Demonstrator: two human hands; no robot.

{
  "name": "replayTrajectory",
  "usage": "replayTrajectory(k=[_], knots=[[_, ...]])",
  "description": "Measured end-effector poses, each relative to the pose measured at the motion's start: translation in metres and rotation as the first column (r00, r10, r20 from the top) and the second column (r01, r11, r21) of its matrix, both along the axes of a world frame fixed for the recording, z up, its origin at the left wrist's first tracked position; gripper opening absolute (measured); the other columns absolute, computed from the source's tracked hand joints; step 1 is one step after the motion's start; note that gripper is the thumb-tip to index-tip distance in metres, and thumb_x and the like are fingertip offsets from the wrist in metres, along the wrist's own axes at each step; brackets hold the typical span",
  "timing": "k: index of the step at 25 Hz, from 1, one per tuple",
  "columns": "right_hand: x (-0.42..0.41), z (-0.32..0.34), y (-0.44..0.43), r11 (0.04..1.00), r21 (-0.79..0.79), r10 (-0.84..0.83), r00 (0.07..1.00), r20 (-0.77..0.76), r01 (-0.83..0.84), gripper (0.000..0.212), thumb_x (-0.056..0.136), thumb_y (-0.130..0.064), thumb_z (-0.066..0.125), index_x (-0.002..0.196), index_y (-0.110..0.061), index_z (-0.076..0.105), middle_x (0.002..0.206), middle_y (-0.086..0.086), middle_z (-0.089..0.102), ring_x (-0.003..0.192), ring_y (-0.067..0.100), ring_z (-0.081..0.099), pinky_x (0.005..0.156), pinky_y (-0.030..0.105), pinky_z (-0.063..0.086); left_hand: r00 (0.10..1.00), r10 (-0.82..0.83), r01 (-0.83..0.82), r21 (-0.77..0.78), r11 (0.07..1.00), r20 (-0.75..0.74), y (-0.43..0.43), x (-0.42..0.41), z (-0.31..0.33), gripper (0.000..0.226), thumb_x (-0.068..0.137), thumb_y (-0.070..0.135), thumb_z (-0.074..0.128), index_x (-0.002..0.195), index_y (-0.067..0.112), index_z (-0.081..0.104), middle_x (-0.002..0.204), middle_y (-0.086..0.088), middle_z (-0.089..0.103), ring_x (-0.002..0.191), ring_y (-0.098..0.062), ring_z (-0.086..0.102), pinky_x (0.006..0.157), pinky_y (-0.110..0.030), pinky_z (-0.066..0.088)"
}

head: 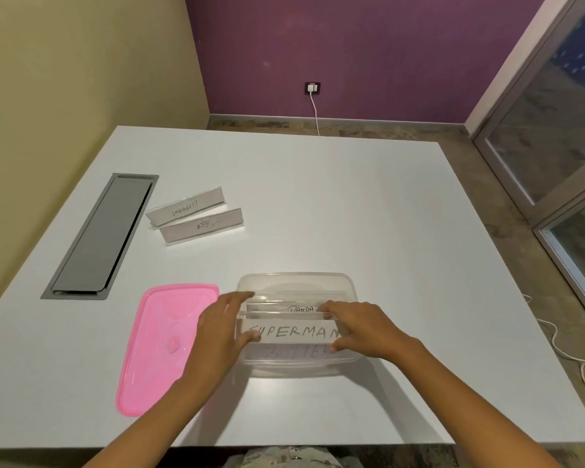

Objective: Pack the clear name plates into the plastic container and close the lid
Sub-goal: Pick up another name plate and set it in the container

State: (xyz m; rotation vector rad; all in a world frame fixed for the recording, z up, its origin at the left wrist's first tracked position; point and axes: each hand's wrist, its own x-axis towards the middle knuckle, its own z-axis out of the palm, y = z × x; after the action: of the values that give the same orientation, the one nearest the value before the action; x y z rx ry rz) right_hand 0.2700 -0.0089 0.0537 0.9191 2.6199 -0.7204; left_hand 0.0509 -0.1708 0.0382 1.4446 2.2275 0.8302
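A clear plastic container stands near the front middle of the white table. Inside it stand several clear name plates; one reads SUPERMAN, another behind it reads PANDA. My left hand grips the left end of the SUPERMAN plate, and my right hand grips its right end, both over the container. The pink lid lies flat to the left of the container. Two more name plates, ELEPHANT and TIGER, stand on the table at the back left.
A grey cable hatch is set into the table at the left. A white cable trails on the floor past the table's right edge. A wall socket sits on the purple wall behind.
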Motion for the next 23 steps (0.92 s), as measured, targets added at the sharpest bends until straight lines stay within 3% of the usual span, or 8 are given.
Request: replayTrajectory(k=[3,5,7,12,15,20,23], knots=[[-0.004,-0.012,-0.001,0.999,0.018,0.038,0.998,0.053,-0.039,0.064,0.072,-0.034,0.076,0.128,-0.028,0.045,0.117,-0.007,0.066,0.107,0.018,0.06,0.08,0.032,0.044,0.948,-0.189,0.156,-0.144,0.977,-0.255,0.001,0.004,-0.013,0.041,0.077,0.023,0.076,0.115,0.019,0.062,0.109,0.003,0.07,0.101,-0.017,0.065,0.116,-0.042,0.007],[-0.007,-0.019,-0.003,0.994,0.052,0.09,0.991,0.094,-0.096,0.058,0.074,-0.031,0.075,0.124,-0.025,0.048,0.11,-0.004,0.068,0.103,0.022,0.062,0.077,0.034,0.046,0.92,-0.228,0.158,-0.232,0.96,-0.317,0.006,0.007,-0.015,0.026,0.085,0.022,0.067,0.11,0.019,0.065,0.101,0.002,0.073,0.094,-0.016,0.068,0.114,-0.038,-0.011],[-0.009,-0.026,-0.005,0.987,0.088,0.123,0.985,0.12,-0.134,0.054,0.075,-0.03,0.073,0.122,-0.023,0.049,0.105,-0.002,0.069,0.097,0.024,0.063,0.075,0.035,0.048,0.898,-0.262,0.152,-0.309,0.939,-0.354,0.013,0.009,-0.016,0.022,0.087,0.018,0.06,0.108,0.02,0.066,0.1,0.002,0.074,0.095,-0.018,0.068,0.112,-0.037,-0.017],[-0.015,-0.035,-0.004,0.98,0.129,0.125,0.976,0.179,-0.149,0.05,0.074,-0.024,0.074,0.118,-0.017,0.052,0.103,0.005,0.068,0.097,0.028,0.062,0.074,0.036,0.048,0.857,-0.313,0.147,-0.389,0.909,-0.409,0.024,0.01,-0.016,0.02,0.085,0.012,0.054,0.098,0.017,0.068,0.09,0.001,0.075,0.095,-0.018,0.066,0.114,-0.038,-0.016],[-0.018,-0.037,-0.002,0.987,0.095,0.109,0.975,0.196,-0.129,0.047,0.077,-0.014,0.072,0.121,-0.015,0.056,0.114,0.012,0.065,0.106,0.031,0.06,0.081,0.037,0.048,0.853,-0.342,0.171,-0.408,0.897,-0.394,0.025,0.009,-0.02,0.023,0.086,0.017,0.057,0.106,0.02,0.067,0.099,0.002,0.075,0.104,-0.017,0.063,0.117,-0.038,-0.012],[-0.018,-0.037,-0.001,0.997,0.039,0.065,0.989,0.135,-0.071,0.037,0.082,-0.001,0.062,0.117,-0.013,0.059,0.106,0.011,0.07,0.102,0.026,0.064,0.082,0.035,0.048,0.86,-0.353,0.183,-0.422,0.888,-0.368,0.026,0.008,-0.019,0.022,0.086,0.02,0.058,0.105,0.022,0.067,0.102,0.005,0.074,0.105,-0.015,0.063,0.117,-0.038,-0.011],[-0.02,-0.028,-0.001,0.999,0.049,-0.001,1.0,0.02,0.0,0.029,0.085,0.0,0.054,0.107,-0.016,0.064,0.1,0.002,0.073,0.095,0.02,0.066,0.078,0.033,0.052,0.881,-0.331,0.207,-0.354,0.912,-0.338,0.025,0.008,-0.018,0.013,0.086,0.017,0.056,0.09,0.019,0.069,0.088,0.004,0.074,0.09,-0.015,0.066,0.12,-0.04,-0.003]])
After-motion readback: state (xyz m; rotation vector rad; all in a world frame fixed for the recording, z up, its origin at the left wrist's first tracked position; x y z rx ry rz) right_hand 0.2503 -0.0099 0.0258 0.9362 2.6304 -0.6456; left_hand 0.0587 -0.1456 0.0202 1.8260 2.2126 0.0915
